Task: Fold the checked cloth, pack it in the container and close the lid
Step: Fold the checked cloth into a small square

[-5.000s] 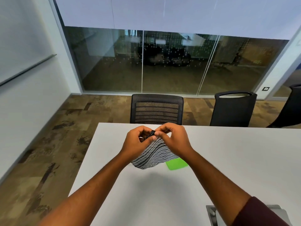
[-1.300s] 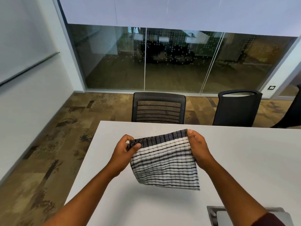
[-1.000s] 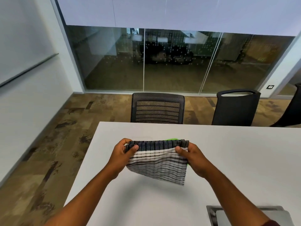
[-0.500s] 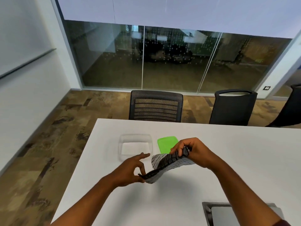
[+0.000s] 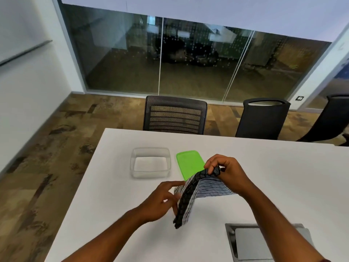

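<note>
The black-and-white checked cloth [image 5: 205,188] hangs partly folded above the white table [image 5: 283,176]. My right hand [image 5: 226,171] is shut on its upper dark-bordered corner. The cloth slopes down and left to a free dark end near me. My left hand [image 5: 160,200] is at the cloth's left edge with its fingers spread against the fabric; blur hides whether they pinch it. The clear, empty plastic container [image 5: 151,173] stands beyond my left hand. Its green lid [image 5: 188,162] lies flat just right of it, partly behind the cloth.
A grey cable hatch [image 5: 251,244] is set into the table at the near right. Three dark chairs [image 5: 174,115] [image 5: 262,118] [image 5: 332,120] stand along the far edge. The table's left edge drops to patterned floor.
The cloth was held up flat by both hands, then lowered and bent over. My right hand keeps the top corner. My left hand has slid up the cloth's left edge, letting the lower end hang.
</note>
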`<move>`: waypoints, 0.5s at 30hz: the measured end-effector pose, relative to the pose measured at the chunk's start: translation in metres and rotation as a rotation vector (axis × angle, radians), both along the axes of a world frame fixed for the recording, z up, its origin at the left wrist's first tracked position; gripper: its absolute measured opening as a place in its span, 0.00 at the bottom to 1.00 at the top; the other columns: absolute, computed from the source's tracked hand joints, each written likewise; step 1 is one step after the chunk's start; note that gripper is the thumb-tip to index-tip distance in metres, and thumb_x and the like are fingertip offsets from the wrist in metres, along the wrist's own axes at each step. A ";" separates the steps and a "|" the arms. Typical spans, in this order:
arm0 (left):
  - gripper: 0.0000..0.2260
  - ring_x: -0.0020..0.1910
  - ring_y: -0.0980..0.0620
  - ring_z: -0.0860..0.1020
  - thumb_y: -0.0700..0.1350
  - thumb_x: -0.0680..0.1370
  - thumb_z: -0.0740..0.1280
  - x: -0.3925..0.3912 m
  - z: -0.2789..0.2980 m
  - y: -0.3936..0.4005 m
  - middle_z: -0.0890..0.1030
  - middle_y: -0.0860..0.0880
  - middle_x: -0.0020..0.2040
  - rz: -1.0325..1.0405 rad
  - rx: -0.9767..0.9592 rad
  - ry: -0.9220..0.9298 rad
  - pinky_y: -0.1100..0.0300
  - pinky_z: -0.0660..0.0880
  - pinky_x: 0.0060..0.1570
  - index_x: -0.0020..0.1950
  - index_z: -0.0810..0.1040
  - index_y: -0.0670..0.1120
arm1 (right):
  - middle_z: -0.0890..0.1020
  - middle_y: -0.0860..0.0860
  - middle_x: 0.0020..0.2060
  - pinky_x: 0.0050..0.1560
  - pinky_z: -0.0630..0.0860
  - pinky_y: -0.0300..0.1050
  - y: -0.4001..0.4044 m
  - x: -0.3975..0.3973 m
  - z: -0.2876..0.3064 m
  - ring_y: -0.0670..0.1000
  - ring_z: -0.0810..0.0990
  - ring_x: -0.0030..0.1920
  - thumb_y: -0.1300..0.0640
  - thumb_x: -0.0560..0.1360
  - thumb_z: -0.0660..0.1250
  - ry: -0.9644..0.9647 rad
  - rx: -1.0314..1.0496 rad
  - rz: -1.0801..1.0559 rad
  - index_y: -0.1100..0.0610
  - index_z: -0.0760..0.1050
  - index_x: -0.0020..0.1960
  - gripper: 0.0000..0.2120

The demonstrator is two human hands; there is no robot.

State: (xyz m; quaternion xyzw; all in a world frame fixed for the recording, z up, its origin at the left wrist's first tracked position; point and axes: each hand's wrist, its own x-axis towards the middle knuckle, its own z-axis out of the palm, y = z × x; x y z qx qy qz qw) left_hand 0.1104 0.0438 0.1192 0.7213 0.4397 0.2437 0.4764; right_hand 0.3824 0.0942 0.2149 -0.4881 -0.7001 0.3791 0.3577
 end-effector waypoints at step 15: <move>0.17 0.38 0.53 0.75 0.59 0.66 0.70 0.042 0.008 0.030 0.76 0.56 0.41 0.378 0.194 0.221 0.56 0.71 0.35 0.48 0.67 0.55 | 0.84 0.57 0.43 0.47 0.81 0.62 -0.004 -0.015 0.001 0.57 0.83 0.48 0.82 0.69 0.67 0.094 -0.010 -0.045 0.57 0.82 0.37 0.20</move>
